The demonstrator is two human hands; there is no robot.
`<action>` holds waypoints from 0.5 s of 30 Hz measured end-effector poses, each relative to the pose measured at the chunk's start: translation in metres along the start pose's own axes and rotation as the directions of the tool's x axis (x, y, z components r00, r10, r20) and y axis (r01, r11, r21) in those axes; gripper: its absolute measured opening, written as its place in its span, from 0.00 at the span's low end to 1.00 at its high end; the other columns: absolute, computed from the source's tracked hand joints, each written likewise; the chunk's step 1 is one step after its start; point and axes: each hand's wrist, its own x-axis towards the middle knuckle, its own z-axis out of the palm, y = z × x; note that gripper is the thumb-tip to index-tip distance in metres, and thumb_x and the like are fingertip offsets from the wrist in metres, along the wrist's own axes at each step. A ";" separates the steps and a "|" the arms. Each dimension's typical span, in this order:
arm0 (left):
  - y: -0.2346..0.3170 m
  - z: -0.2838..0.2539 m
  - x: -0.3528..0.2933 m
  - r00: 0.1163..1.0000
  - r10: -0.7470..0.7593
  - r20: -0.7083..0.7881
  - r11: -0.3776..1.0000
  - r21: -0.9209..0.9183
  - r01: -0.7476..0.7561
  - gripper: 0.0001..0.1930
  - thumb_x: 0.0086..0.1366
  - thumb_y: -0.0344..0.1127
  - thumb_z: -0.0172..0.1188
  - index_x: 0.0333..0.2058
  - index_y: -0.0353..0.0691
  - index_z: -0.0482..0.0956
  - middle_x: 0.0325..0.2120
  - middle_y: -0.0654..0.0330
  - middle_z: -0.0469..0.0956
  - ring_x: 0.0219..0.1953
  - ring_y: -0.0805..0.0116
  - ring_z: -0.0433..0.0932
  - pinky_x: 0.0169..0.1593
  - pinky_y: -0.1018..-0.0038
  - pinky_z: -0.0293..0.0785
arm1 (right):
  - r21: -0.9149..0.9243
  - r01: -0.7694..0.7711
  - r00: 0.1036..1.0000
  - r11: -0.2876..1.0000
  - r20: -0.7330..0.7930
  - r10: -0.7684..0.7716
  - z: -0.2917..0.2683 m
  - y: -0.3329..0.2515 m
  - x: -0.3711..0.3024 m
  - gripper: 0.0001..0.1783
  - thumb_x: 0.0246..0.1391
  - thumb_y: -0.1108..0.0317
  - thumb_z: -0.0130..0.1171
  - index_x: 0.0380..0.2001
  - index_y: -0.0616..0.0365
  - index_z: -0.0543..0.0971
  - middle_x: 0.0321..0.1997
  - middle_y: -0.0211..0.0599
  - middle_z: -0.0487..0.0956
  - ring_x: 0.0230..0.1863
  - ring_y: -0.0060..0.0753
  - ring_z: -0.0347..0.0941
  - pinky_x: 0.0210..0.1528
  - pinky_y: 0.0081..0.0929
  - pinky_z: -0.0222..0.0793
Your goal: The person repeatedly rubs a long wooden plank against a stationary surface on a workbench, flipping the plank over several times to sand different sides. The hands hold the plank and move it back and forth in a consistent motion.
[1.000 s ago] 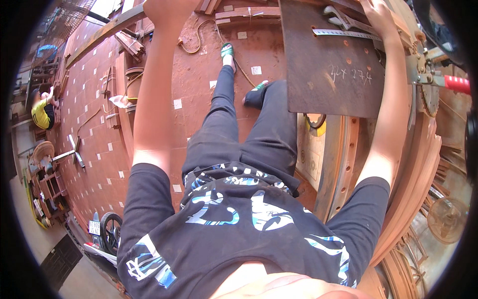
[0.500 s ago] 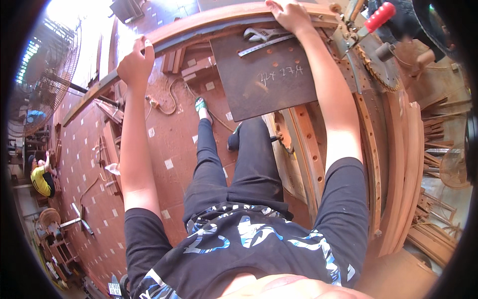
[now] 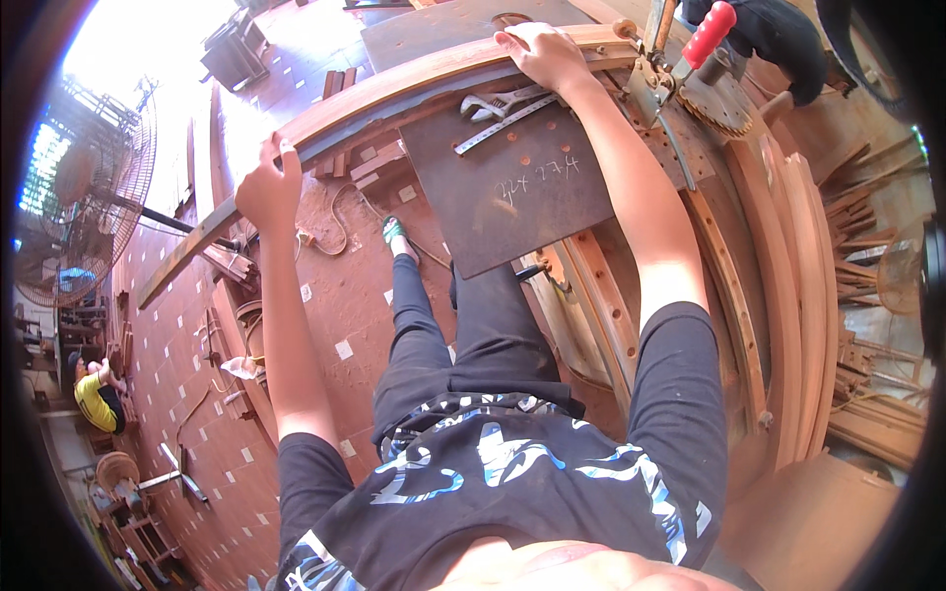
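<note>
A long, slightly curved wooden strip (image 3: 394, 81) runs across the far side of a dark metal plate. My left hand (image 3: 268, 187) is closed around the strip near its left end, where it meets a dark-edged straight bar (image 3: 192, 251) reaching further left. Toward the strip's right end, my right hand (image 3: 547, 59) grips it from above, fingers bent over the wood. Just right of that hand stands a toggle clamp with a red handle (image 3: 708, 37). A toothed circular saw blade (image 3: 717, 103) sits beyond the clamp.
On the metal plate (image 3: 493, 212) lie an adjustable wrench (image 3: 498, 103) and a steel ruler (image 3: 505, 126). A large fan (image 3: 89, 197) stands at left. Curved wooden pieces (image 3: 803, 295) lean at right. A person in yellow (image 3: 97, 399) squats far left; another in dark clothes (image 3: 778, 44) is beyond the clamp.
The whole view has shifted, so the strip, plate and clamp appear lower in the picture. Both hands keep their hold on the strip.
</note>
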 end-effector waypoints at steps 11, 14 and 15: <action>0.018 -0.064 -0.077 0.997 0.036 -0.068 0.993 -0.107 -0.044 0.22 0.70 0.50 0.57 0.56 0.47 0.86 0.37 0.52 0.89 0.34 0.48 0.87 0.43 0.58 0.81 | 0.005 -0.024 0.997 1.000 0.068 0.023 -0.052 -0.010 -0.085 0.34 0.70 0.34 0.47 0.57 0.51 0.83 0.61 0.47 0.80 0.65 0.52 0.73 0.70 0.46 0.63; 0.015 -0.091 -0.101 0.996 0.044 -0.071 0.991 -0.123 -0.053 0.22 0.70 0.50 0.58 0.56 0.47 0.85 0.39 0.52 0.89 0.35 0.48 0.87 0.45 0.58 0.81 | 0.018 0.030 0.997 0.999 0.077 -0.032 -0.062 -0.015 -0.104 0.34 0.70 0.36 0.49 0.56 0.54 0.83 0.61 0.47 0.81 0.65 0.53 0.73 0.69 0.45 0.65; 0.018 -0.100 -0.110 0.998 0.039 -0.057 0.991 -0.127 -0.046 0.22 0.70 0.49 0.58 0.56 0.47 0.85 0.39 0.51 0.89 0.35 0.48 0.86 0.45 0.58 0.81 | 0.020 0.040 0.997 0.999 0.070 -0.042 -0.065 -0.015 -0.113 0.34 0.70 0.36 0.49 0.56 0.55 0.83 0.61 0.47 0.81 0.65 0.53 0.73 0.70 0.45 0.65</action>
